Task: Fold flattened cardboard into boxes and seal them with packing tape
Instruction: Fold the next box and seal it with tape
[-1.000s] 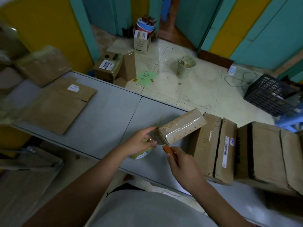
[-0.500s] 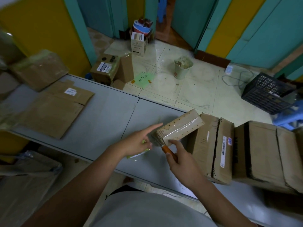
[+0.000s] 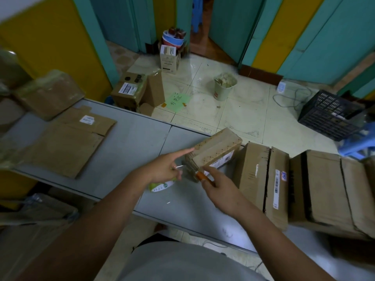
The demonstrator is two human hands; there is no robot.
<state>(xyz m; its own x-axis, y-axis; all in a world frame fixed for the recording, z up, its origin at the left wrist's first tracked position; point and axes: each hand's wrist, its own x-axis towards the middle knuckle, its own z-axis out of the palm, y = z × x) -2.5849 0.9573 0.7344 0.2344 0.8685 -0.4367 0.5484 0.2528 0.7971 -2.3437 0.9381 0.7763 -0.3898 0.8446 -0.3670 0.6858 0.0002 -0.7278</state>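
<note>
A small cardboard box [image 3: 218, 149] is tilted over the grey table [image 3: 129, 147], its near end between my hands. My left hand [image 3: 162, 171] has its index finger stretched out against the box's left end. Its lower fingers curl over a tape roll with a green and white label [image 3: 160, 186]. A strand of clear tape runs from the roll to the box end. My right hand [image 3: 219, 187] grips an orange-handled cutter [image 3: 200, 176] whose tip is at the box's near corner.
Flattened cardboard [image 3: 67, 142] lies on the table's left, with wrapped parcels [image 3: 48, 94] behind it. Taped boxes [image 3: 261, 179] stand close on the right. Beyond the table the floor holds an open box [image 3: 132, 90], a bucket [image 3: 224, 86] and a black crate [image 3: 328, 116].
The small box has turned, so its shiny taped face no longer shows. My left index finger has stretched out along the box end. My right hand has brought the cutter up to the box.
</note>
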